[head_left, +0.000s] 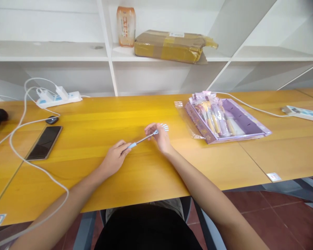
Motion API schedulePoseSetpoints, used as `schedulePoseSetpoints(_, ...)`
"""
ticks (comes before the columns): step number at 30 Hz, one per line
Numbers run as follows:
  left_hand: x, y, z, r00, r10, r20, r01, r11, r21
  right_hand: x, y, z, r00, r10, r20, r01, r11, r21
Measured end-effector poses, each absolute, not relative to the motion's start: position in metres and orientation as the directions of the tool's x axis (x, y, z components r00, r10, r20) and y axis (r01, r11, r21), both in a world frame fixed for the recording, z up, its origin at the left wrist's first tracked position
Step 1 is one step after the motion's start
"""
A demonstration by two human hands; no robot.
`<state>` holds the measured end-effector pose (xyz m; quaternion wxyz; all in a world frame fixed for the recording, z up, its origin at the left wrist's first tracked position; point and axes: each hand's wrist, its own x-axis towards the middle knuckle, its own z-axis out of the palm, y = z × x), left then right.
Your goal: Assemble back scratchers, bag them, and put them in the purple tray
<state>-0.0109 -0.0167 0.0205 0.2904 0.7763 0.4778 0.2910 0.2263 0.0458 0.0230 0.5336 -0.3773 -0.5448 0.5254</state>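
Note:
A telescopic back scratcher with a thin metal rod and light blue ends is held level above the wooden table. My left hand is closed around its blue handle. At the other end, my right hand pinches the rod just below the pale blue claw head, whose prongs stick out past the thumb. The rod between the two hands is pulled out and bare. Part of the handle is hidden inside my left fist.
To the right, a purple cardboard tray holds several wrapped items. A phone, a small black object and a power strip lie left. A white cable crosses my left forearm. A taped carton sits on the shelf.

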Motion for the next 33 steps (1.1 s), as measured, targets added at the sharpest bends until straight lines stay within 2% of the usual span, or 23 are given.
schedulePoseSetpoints(6,-0.011,-0.017,0.018,0.391,0.902,0.181,0.547,-0.386,0.743,0.216,0.031,0.021,-0.252,0.954,0.161,-0.08,0.146,-0.986)
schedulePoseSetpoints(18,-0.01,-0.017,0.015,0.44,0.88,0.179,0.47,-0.396,0.789,0.213,0.019,0.018,-0.312,0.929,0.199,-0.051,0.193,-0.98)
schedulePoseSetpoints(33,-0.009,-0.016,0.016,0.476,0.84,0.26,0.47,-0.493,0.732,0.211,0.015,0.023,-0.333,0.867,0.371,-0.105,0.357,-0.928)
